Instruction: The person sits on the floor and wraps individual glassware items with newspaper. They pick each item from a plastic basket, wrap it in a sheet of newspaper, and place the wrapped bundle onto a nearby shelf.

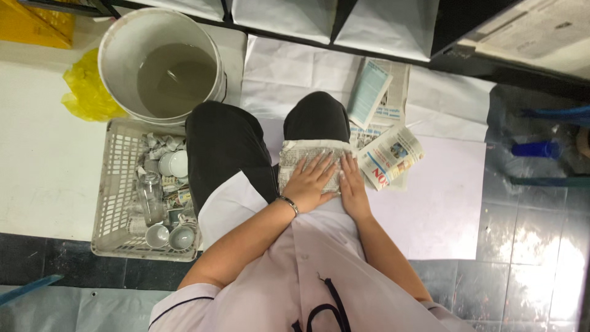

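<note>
Looking down from the head camera, both hands lie flat, fingers spread and palms down, on a newspaper-wrapped bundle [307,169] that rests on the person's right thigh. The left hand [312,182], with a bracelet at the wrist, crosses over from the left and covers the bundle's middle; the right hand [351,184] presses its right edge, the two hands touching side by side. Neither hand grips; both press. The bundle lies directly under the palms, its long axis running along the thigh, away from the body. Loose newspaper sheets [388,155] lie just right of the knee on the floor. At the left stand a basket [115,184] of cups and glasses and a bucket [161,61] of cloudy water.
</note>
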